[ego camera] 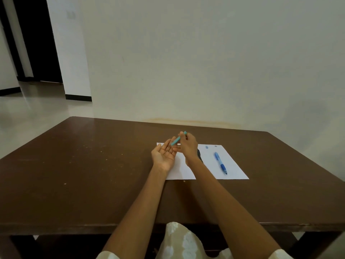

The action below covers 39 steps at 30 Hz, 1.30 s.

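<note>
A slim teal plastic tube (178, 139) was held in the air above the far half of a brown wooden table (93, 165), about midway between its left and right edges. Its upper end was pinched by the curled fingers of the right hand (188, 144), and it was tilted so that its lower end pointed down at the left hand (163, 156). The left hand was turned palm up just beside the right, its fingers straight, slightly apart and clamped on nothing. Whether the tube's lower end touched those fingers could not be told. Beneath both hands a white sheet of paper (235, 165) was spread flat on the table, towards the far edge. A blue ballpoint pen (220, 163) was seen lying on the sheet's right half, its tip turned towards the near edge. Two small blue pieces (206, 147) were seen by the sheet's far edge. A dark object (199, 154) was mostly hidden behind the right wrist.
</note>
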Motion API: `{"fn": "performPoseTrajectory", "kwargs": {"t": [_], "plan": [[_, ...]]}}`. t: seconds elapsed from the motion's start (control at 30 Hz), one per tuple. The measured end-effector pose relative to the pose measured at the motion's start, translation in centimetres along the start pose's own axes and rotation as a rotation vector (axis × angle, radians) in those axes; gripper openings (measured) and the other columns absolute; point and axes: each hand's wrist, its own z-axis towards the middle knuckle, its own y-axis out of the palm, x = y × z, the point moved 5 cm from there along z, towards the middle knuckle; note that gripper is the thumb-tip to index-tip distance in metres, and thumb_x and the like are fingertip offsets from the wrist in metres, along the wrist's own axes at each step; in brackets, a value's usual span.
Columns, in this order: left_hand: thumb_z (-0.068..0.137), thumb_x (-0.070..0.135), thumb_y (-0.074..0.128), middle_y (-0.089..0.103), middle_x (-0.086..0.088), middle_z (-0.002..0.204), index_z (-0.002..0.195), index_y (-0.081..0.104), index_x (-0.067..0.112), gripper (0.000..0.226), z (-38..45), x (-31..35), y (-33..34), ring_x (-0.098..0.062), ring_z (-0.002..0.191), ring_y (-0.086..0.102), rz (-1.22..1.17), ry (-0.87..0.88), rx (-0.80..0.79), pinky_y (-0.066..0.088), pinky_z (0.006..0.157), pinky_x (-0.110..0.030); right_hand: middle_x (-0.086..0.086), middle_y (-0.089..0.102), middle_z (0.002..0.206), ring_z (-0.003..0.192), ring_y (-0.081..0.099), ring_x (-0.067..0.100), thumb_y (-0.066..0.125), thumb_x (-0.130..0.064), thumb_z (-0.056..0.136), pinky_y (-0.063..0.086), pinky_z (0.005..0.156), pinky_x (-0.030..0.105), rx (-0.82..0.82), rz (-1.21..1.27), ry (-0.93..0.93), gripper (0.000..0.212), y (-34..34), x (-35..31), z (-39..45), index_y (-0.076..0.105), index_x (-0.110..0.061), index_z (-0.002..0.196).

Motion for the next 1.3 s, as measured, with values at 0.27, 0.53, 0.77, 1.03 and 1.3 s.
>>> {"fn": "performPoseTrajectory", "kwargs": {"t": [0.27,0.53,0.77,1.03,1.3], "plan": [[0.098,0.008,0.024,0.053,-0.019,0.133,0.135,0.041,-0.003,0.042,-0.1,0.2,0.0,-0.03,0.11,0.057,0.08,-0.035,0.002,0.046,0.092,-0.035,0.02,0.063,0.113,0.071,0.068,0.02,0.041,-0.027,0.101,0.058,0.06,0.023,-0.013,0.219,0.145,0.034,-0.6,1.4,0.1,0.055,-0.001,0.117],[0.095,-0.001,0.024,0.047,-0.02,0.14,0.141,0.031,-0.002,0.046,-0.2,0.2,0.2,-0.031,0.125,0.049,0.106,-0.04,-0.013,0.041,0.1,-0.037,0.017,0.062,0.111,0.083,0.07,0.025,0.04,-0.029,0.101,0.058,0.065,0.025,0.039,0.139,0.114,0.034,-0.9,1.1,0.2,0.053,-0.004,0.119],[0.095,-0.007,0.02,0.043,-0.021,0.142,0.143,0.028,-0.002,0.048,-0.1,0.0,0.2,-0.033,0.132,0.042,0.109,-0.062,0.001,0.032,0.112,-0.039,0.018,0.061,0.118,0.091,0.068,0.026,0.041,-0.027,0.101,0.058,0.072,0.028,0.091,0.29,0.206,0.033,-1.9,2.1,0.7,0.052,-0.005,0.122],[0.095,-0.009,0.019,0.041,-0.02,0.144,0.142,0.028,-0.003,0.049,0.2,0.1,0.3,-0.032,0.134,0.04,0.213,-0.048,-0.006,0.031,0.111,-0.039,0.02,0.061,0.118,0.092,0.068,0.03,0.042,-0.027,0.1,0.056,0.087,0.036,0.122,0.445,0.276,0.033,-3.0,2.8,1.2,0.049,-0.005,0.124],[0.103,0.017,0.021,0.044,-0.015,0.143,0.143,0.031,0.002,0.044,0.8,0.6,1.2,-0.028,0.131,0.044,1.032,0.086,-0.006,0.032,0.112,-0.037,0.018,0.062,0.118,0.084,0.068,0.024,0.043,-0.027,0.1,0.057,0.083,0.032,0.125,0.429,0.28,0.032,-2.9,3.3,1.0,0.052,-0.007,0.124]]}}
